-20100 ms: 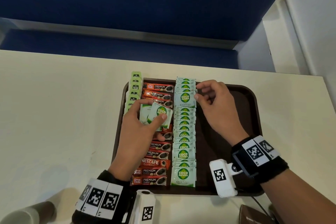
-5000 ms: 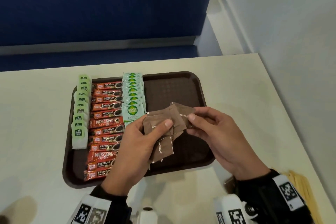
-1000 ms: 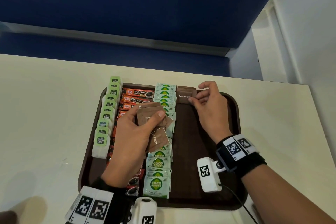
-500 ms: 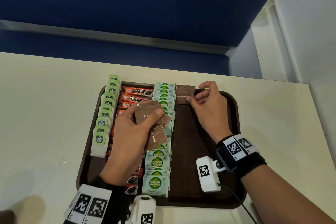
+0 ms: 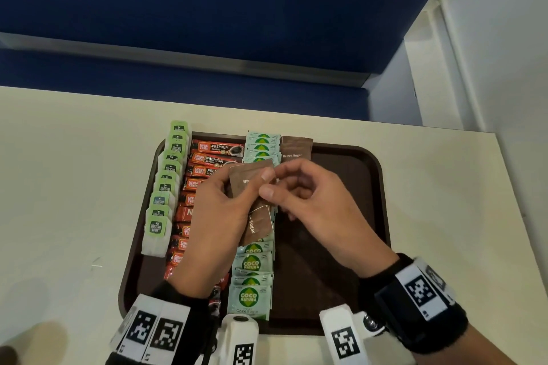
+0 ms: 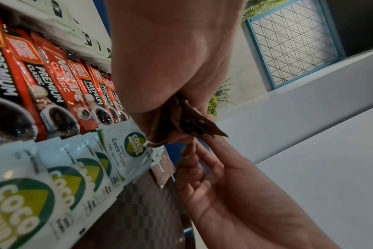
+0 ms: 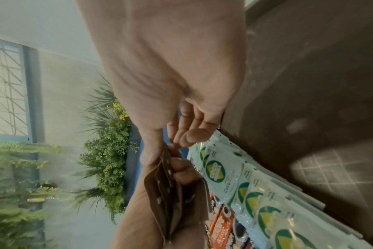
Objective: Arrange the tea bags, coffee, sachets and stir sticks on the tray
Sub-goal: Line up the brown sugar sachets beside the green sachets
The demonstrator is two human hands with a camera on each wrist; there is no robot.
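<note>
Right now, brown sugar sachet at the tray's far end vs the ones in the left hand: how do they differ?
Support: the placed brown sugar sachet lies on the tray, untouched; the held brown sugar sachets are gripped by the left hand, above the tray.
Pose: the placed sachet lies flat in line; the held sachets are fanned, tilted.
Contact: the right hand pinches only the held sachets.
Shared: brown wrapper, "Brown Sugar" print.

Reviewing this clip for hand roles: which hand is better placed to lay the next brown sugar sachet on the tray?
Right. The right hand pinches a sachet from the stack of brown sugar sachets that the left hand grips, and hangs over the bare part of the tray.
</note>
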